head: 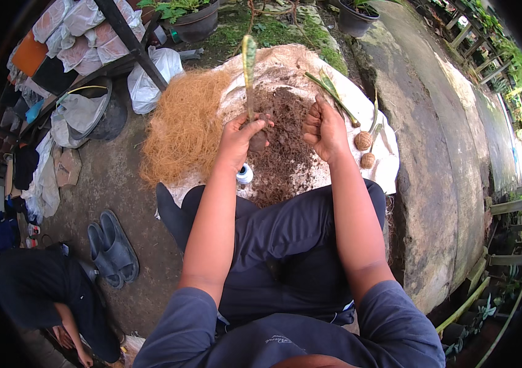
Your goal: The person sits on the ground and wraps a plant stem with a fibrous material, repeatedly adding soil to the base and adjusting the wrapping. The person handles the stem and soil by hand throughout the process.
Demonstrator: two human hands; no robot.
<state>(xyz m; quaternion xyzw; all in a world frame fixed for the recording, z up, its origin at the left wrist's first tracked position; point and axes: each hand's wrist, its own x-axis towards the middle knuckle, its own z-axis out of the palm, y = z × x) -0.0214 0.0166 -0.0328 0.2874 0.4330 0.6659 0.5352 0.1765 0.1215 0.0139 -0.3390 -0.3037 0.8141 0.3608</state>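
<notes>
My left hand (241, 138) grips a ball of dark soil (257, 141) at the base of an upright, mottled leaf (249, 64). My right hand (325, 125) is closed, its fingers curled above the right side of the loose soil (279, 161); whether a thread is pinched in it, I cannot tell. A spool of white thread (244, 174) stands beside my left wrist. Right of my right hand lie two fibre-wrapped root balls (363, 140) with leaves, and a loose leafy cutting (334, 95). Brown coconut fibre (185, 124) is heaped at the left of the white sack (383, 168).
Two potted plants (357, 18) stand beyond the sack. At left are a rack (137, 50) with bagged goods, a black bucket (109, 119) and grey slides (120, 248). Another person (45, 290) bends at lower left. A concrete ledge (426, 138) runs along the right.
</notes>
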